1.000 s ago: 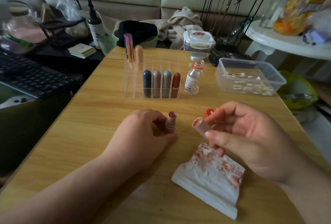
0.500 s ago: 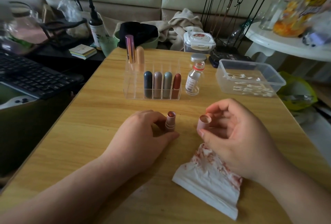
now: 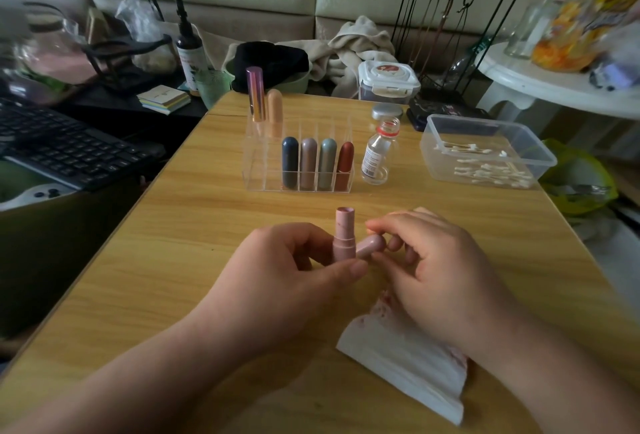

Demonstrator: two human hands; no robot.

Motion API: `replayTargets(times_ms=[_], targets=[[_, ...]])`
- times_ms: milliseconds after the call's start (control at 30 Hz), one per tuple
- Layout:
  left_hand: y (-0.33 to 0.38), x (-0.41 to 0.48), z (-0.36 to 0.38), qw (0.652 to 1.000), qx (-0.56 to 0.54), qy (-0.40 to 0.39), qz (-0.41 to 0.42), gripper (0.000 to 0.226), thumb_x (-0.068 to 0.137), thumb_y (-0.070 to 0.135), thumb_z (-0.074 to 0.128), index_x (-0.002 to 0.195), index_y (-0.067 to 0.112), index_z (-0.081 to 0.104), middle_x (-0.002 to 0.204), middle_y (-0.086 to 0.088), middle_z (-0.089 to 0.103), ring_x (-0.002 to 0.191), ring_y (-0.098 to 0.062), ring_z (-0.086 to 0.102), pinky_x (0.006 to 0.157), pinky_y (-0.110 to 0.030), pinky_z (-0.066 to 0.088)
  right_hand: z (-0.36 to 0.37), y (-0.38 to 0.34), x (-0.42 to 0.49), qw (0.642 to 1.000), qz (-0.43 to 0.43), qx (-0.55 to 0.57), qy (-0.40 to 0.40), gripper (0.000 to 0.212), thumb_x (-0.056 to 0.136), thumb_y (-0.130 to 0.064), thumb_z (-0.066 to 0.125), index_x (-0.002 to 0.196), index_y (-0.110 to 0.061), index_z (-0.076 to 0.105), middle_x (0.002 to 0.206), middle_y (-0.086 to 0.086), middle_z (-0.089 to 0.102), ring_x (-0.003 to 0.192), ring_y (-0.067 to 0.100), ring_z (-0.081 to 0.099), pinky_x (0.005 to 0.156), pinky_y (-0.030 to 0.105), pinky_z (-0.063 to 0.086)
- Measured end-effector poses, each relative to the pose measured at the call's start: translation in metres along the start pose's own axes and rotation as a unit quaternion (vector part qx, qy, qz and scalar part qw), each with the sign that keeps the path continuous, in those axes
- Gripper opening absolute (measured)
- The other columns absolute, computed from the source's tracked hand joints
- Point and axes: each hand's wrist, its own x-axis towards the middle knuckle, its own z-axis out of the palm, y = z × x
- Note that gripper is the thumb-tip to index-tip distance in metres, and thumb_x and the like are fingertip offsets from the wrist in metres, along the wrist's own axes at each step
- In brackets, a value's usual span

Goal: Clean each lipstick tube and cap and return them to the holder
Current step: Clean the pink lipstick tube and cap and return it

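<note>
My left hand [image 3: 294, 267] grips a pink lipstick tube [image 3: 344, 237] upright, its open top pointing up. Right beside the tube, my right hand [image 3: 436, 270] holds the matching pink cap [image 3: 370, 245] between thumb and fingers, with the cap's rounded end showing. Both hands hover over the wooden table [image 3: 194, 236]. Under my right wrist lies a white tissue [image 3: 405, 361] with red smears. Further back stands the clear acrylic holder [image 3: 259, 170] with several capped lipsticks in it.
A small open glass bottle [image 3: 377, 153] stands right of the holder, its grey lid [image 3: 387, 111] behind it. A clear tub of cotton swabs [image 3: 485, 153] sits at the right. A keyboard [image 3: 69, 149] lies off the table's left edge. Clutter fills the back.
My right hand has moved left and turned the cap over, bringing it up against the tube. My left hand has lifted the tube a little.
</note>
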Motion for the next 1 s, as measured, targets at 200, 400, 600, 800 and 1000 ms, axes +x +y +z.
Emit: replayTargets(times_ms=[200,400,600,800,1000], targets=[[0.003,-0.007,-0.002,0.999,-0.033,-0.01,0.001,0.026,0.069,0.055,0.077,0.079,0.032,0.074,0.067,0.011,0.071,0.056,-0.013,0.065,0.052,-0.03,0.054,0.002,0.0,0.006,1.0,-0.011,0.016,-0.007,0.018,0.085,-0.005,0.072,0.091,-0.022,0.072,0.094,-0.017,0.063,0.095,0.002,0.056,0.081,0.014,0.043],[0.002,-0.01,-0.002,0.999,-0.048,0.004,0.002,0.022,0.072,0.049,0.08,0.078,0.03,0.072,0.06,0.011,0.066,0.048,-0.003,0.055,0.047,-0.021,0.045,0.002,-0.002,0.007,0.999,-0.023,-0.022,-0.008,0.026,0.087,-0.014,0.071,0.112,-0.021,0.071,0.089,-0.031,0.05,0.09,-0.01,0.048,0.077,0.004,0.036],[0.004,-0.012,0.0,0.998,-0.069,0.012,0.004,0.028,0.068,0.056,0.078,0.081,0.031,0.073,0.065,0.003,0.068,0.058,-0.026,0.061,0.053,-0.043,0.054,0.006,-0.005,0.005,0.999,0.038,0.011,-0.018,0.042,0.089,-0.025,0.071,0.129,-0.035,0.06,0.091,-0.026,0.05,0.088,-0.005,0.05,0.068,0.002,0.037],[0.005,-0.013,-0.003,0.995,-0.103,0.013,0.004,0.037,0.062,0.064,0.075,0.086,0.036,0.075,0.077,-0.006,0.071,0.074,-0.032,0.065,0.067,-0.053,0.057,-0.008,-0.011,-0.002,0.999,0.045,0.002,0.025,0.053,0.084,-0.022,0.074,0.133,-0.029,0.054,0.103,-0.026,0.045,0.094,-0.012,0.046,0.072,0.004,0.041],[0.011,-0.017,-0.002,0.984,-0.178,0.028,0.0,0.038,0.064,0.058,0.083,0.085,0.027,0.076,0.085,0.001,0.076,0.088,-0.032,0.069,0.083,-0.057,0.056,-0.026,-0.047,-0.022,0.957,0.13,0.254,-0.053,0.035,0.067,-0.044,0.079,0.098,-0.029,0.069,0.073,0.001,0.064,0.062,0.02,0.062,0.056,0.035,0.052]])
